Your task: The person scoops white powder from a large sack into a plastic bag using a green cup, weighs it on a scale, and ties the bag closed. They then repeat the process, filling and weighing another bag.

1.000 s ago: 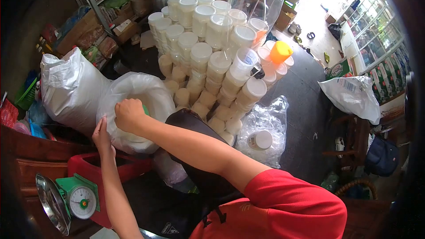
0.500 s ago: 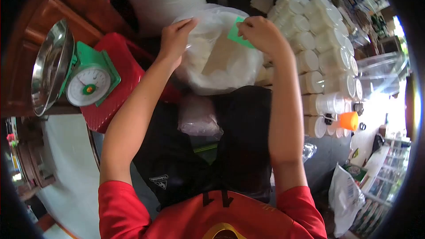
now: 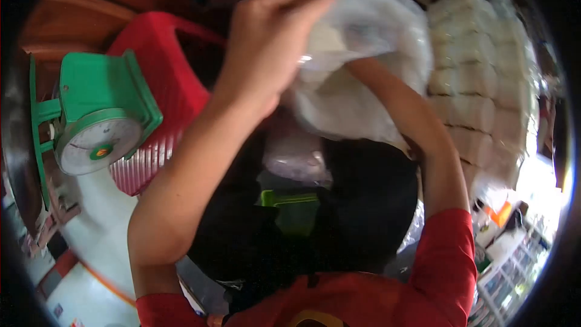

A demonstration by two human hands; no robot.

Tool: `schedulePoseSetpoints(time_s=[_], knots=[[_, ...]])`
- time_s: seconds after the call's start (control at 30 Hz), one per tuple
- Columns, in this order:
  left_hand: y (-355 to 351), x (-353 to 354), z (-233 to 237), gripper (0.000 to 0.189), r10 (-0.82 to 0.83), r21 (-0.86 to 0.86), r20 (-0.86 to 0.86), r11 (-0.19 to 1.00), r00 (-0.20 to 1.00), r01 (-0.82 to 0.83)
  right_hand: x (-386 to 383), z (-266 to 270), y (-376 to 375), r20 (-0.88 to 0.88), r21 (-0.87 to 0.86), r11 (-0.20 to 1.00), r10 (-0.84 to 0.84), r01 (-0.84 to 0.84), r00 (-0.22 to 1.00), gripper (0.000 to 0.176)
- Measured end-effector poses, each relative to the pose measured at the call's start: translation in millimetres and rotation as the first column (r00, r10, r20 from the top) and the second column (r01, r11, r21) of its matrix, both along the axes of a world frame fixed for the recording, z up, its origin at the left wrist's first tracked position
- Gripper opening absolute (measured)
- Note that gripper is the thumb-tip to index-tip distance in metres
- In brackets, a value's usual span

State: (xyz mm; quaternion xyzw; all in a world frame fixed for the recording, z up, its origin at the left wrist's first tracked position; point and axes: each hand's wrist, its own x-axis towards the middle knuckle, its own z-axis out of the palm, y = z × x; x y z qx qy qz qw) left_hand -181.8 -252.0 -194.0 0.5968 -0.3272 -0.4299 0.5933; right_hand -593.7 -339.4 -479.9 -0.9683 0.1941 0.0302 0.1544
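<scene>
A clear plastic bag (image 3: pixel 417 42) with pale contents stands open in front of me, above my knees. At its left rim, my left hand (image 3: pixel 275 30) is closed, fingers and thumb pinching the plastic edge. My right hand (image 3: pixel 362 68) reaches down into the bag; only the wrist shows plainly. Its fingers are behind cloudy plastic, so what they hold cannot be made out. The green card from before is out of sight.
On the left a green dial scale (image 3: pixel 100 85) stands beside a red plastic stool (image 3: pixel 160 42). Stacked white-lidded tubs (image 3: pixel 478 79) rise on the right. A small plastic bag (image 3: pixel 296 157) and a bright green container (image 3: pixel 296 206) lie between my knees.
My right hand has gone from above the bag with a green card down inside it. My left hand stays at the rim. The view has shifted, and the scale's metal pan is mostly out of view.
</scene>
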Motion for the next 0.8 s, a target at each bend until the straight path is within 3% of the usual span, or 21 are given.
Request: schedulePoseSetpoints(time_s=[0.17,0.5,0.57,0.6,0.63,0.67,0.7,0.73,0.77,0.8], knots=[[4,7,2,0.024,-0.039,0.047,-0.103,0.998,0.994,0.044,129,-65,-13,-0.113,0.115,0.990,0.092,-0.079,0.989,0.034],[3,1,8,0.026,0.032,0.046,-0.086,0.999,0.996,-0.028,281,-79,-81,-0.369,0.163,0.979,0.173,-0.119,0.913,0.031],[-1,-5,16,0.027,0.032,0.043,-0.097,0.999,0.995,-0.028,263,-93,-85,-0.405,0.168,0.979,0.173,-0.113,0.898,0.031],[-9,-8,27,0.019,0.072,0.145,-0.147,0.988,0.986,-0.050,256,-119,-92,-0.289,0.271,0.961,0.129,-0.048,0.949,0.032],[-15,-11,34,0.027,0.116,0.251,-0.191,0.966,0.975,-0.066,247,-134,-96,-0.172,0.380,0.925,0.067,0.003,0.983,0.033],[-17,-15,38,0.027,0.113,0.250,-0.195,0.966,0.974,-0.062,129,-80,-55,-0.177,0.379,0.926,0.064,0.007,0.982,0.033],[-19,-18,42,0.028,0.152,0.284,-0.195,0.954,0.969,-0.092,150,-28,-34,-0.103,0.427,0.901,-0.036,0.077,0.994,0.034],[-19,-20,46,0.030,0.191,0.318,-0.191,0.940,0.963,-0.123,217,7,-63,-0.031,0.477,0.868,-0.140,0.138,0.990,0.035],[-13,-15,37,0.030,0.190,0.313,-0.191,0.942,0.963,-0.123,213,35,-57,-0.029,0.473,0.870,-0.140,0.137,0.990,0.035],[-2,-7,19,0.016,0.112,0.202,-0.112,0.975,0.987,-0.088,206,58,-51,-0.097,0.451,0.837,-0.299,0.310,0.949,0.033]])
